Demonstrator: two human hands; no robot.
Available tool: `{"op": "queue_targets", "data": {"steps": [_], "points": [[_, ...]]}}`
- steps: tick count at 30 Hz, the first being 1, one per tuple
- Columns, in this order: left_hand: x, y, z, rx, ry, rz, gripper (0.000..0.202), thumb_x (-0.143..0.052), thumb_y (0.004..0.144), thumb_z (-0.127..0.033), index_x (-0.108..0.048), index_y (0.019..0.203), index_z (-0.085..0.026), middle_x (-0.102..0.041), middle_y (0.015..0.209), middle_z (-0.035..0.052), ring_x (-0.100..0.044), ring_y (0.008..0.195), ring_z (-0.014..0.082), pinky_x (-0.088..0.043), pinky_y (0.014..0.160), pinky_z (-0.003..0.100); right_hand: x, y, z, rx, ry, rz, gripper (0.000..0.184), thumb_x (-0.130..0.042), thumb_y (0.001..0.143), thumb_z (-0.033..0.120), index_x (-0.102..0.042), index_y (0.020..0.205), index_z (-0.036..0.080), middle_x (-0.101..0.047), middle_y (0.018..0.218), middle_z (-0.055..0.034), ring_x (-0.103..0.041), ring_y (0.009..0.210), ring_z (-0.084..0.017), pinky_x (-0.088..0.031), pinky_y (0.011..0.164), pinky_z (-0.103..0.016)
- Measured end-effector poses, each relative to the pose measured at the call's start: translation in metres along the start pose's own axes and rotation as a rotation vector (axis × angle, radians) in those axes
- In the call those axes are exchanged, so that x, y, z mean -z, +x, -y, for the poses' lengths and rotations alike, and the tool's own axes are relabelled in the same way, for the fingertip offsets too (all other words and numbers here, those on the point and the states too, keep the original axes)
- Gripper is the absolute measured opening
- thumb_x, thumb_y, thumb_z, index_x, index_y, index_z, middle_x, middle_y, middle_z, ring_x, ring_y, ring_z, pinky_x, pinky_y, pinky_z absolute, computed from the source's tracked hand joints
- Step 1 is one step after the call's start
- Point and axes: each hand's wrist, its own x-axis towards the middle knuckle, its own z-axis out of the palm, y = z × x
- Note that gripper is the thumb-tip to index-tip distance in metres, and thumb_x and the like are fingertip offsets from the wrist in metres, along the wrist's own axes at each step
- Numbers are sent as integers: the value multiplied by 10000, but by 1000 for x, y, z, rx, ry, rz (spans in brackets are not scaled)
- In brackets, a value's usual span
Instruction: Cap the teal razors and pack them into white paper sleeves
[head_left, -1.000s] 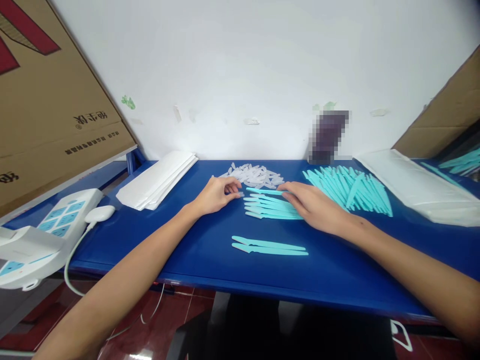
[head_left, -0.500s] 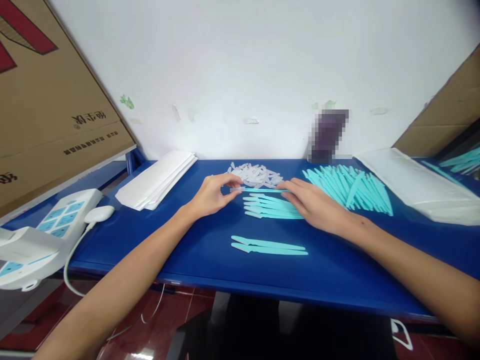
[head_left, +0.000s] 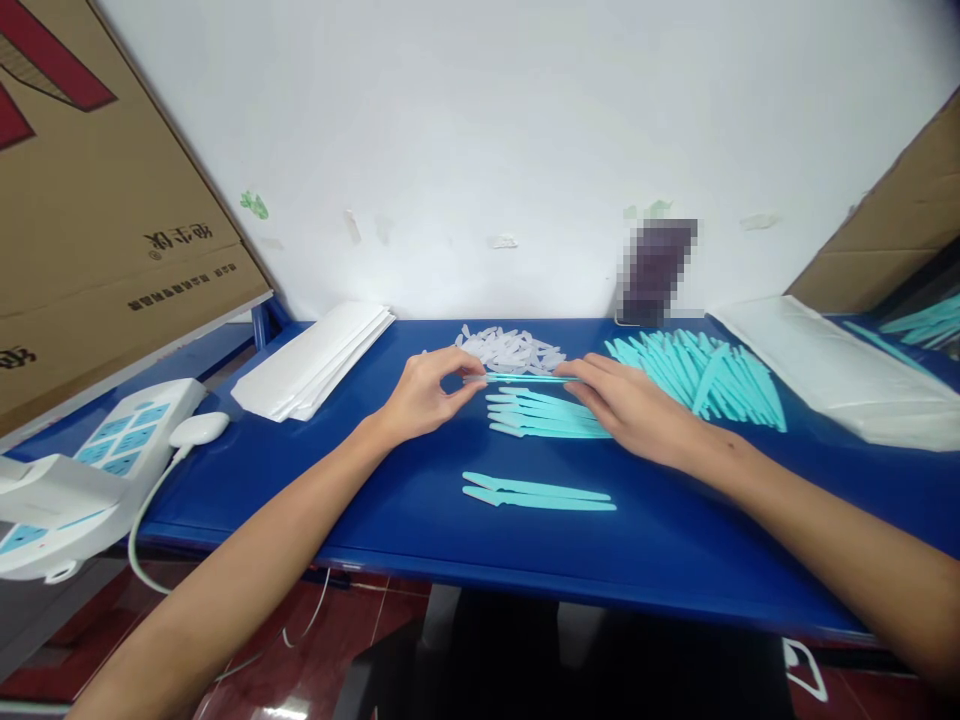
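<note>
My left hand [head_left: 426, 391] pinches the left end of a thin teal plastic stick [head_left: 525, 378], where a clear cap sits on its tip. Its other end is gripped by my right hand [head_left: 637, 410]. The stick is held level just above a small row of teal sticks [head_left: 536, 414] lying on the blue table [head_left: 360, 490]. Behind the hands lies a heap of clear plastic caps [head_left: 511, 350]. A large pile of teal sticks [head_left: 701, 372] lies to the right of my right hand. Two more teal sticks [head_left: 536, 492] lie nearer to me.
A stack of white sleeves [head_left: 315, 358] lies at the back left, another white stack [head_left: 832, 370] at the back right. A white device with blue buttons [head_left: 82, 470] and its cable sit off the table's left end. Cardboard boxes [head_left: 105, 190] stand on both sides.
The stick has been lifted from the row and is now held level between both hands, the left hand pinching its capped tip. The hands have hardly shifted.
</note>
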Motion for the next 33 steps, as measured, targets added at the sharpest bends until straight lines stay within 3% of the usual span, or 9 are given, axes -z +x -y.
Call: {"op": "queue_targets", "data": {"steps": [4,10,14,17,19,21,24,30,33], "points": [[-3,-1,-11,-58,-9,31,53,-630,949,-218,-663,917,-191,-746,903,37,-703,850,148,-574,797,286,0,0,6,69,46,-31,352,-316,1064,339,-588,1246,209,-655,1067,-115,-648,897,-241,-500,765,-360],[-12,-1,-23,-58,-58,-83,71,-653,942,-227,-662,880,-193,-752,880,34,-711,828,150,-579,785,291,-2,-1,9,95,100,-37,345,-325,1067,365,-591,1227,213,-661,1085,-112,-648,924,-237,-512,800,-369],[-13,2,-20,32,-24,-104,190,-665,947,-345,-671,1068,-198,-749,993,60,-690,874,163,-575,806,305,-3,-1,7,70,97,-67,367,-335,1060,385,-595,1254,213,-687,1144,-125,-665,996,-267,-524,841,-402],[-9,5,-17,45,45,-21,274,-599,988,-384,-615,1188,-198,-707,1079,81,-652,943,179,-542,840,316,-2,0,7,48,105,-90,378,-344,1057,398,-604,1263,216,-702,1195,-119,-674,1050,-276,-529,864,-401],[-8,5,-16,30,106,76,244,-481,1041,-392,-607,1055,-183,-671,967,74,-613,861,177,-505,777,309,-1,0,10,55,125,-81,377,-342,1060,401,-614,1246,217,-711,1193,-110,-679,1051,-267,-529,870,-391],[-9,4,-18,28,145,140,343,-351,1074,-406,-537,886,-188,-602,836,58,-545,739,171,-451,687,310,0,0,13,66,149,-65,372,-340,1063,399,-625,1223,220,-722,1166,-102,-686,1021,-257,-532,856,-381],[-12,0,-22,70,149,146,379,-255,1080,-445,-424,831,-215,-529,783,42,-466,653,170,-390,618,318,2,0,17,67,173,-62,365,-341,1063,399,-635,1197,231,-735,1111,-93,-697,952,-248,-536,805,-366],[-11,-3,-25,160,80,329,304,-331,1051,-478,-396,902,-221,-554,791,37,-498,647,186,-391,597,323,1,1,12,61,153,-19,348,-332,1067,401,-624,1165,240,-734,1116,-84,-692,935,-237,-511,772,-343],[-7,1,-16,111,115,400,305,-351,1046,-461,-477,939,-205,-620,867,55,-557,742,204,-423,715,347,2,2,5,52,35,45,365,-307,1070,406,-615,1155,231,-739,1073,-87,-683,892,-247,-475,769,-368]]}}
